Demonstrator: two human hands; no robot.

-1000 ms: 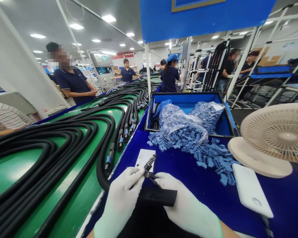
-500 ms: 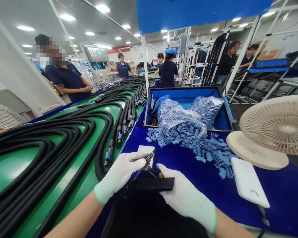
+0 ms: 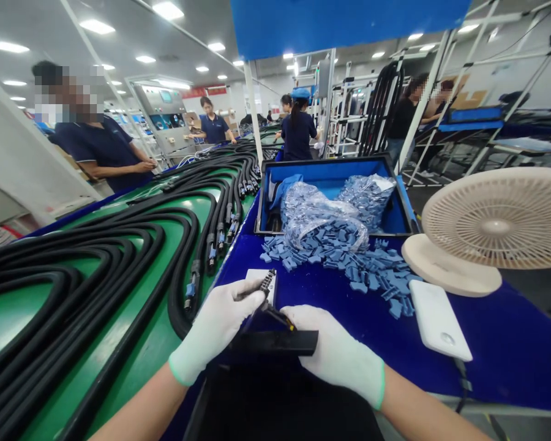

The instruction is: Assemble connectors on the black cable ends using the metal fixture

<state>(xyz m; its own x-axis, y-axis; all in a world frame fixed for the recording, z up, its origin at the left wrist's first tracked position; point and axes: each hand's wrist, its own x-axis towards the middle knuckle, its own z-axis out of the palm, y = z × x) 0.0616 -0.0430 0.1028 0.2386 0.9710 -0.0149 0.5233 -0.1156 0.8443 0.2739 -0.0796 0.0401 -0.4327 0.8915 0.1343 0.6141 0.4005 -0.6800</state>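
My left hand (image 3: 223, 318), in a white glove, pinches a small black ribbed connector end (image 3: 269, 282) between thumb and fingers, its tip pointing up and away. A thin dark piece with a yellow mark (image 3: 282, 317) runs from below the connector to my gloved right hand (image 3: 337, 346), whose fingers are closed on it; its exact kind is hard to make out. Under both hands lies a flat black bar (image 3: 275, 343), its right end against my right palm. A white block (image 3: 254, 275) sits just behind my left fingertips.
Loose blue plastic clips (image 3: 379, 269) spill in front of a blue bin (image 3: 392, 168) holding bagged clips. A beige fan (image 3: 491, 226) and white power bank (image 3: 441, 321) stand at right. Black hoses (image 3: 119, 236) cover the green table at left. Several co-workers stand beyond.
The view has turned slightly right, so the surroundings appear shifted left. Both hands keep their holds, and the dark piece with the yellow mark lies at a somewhat different angle.
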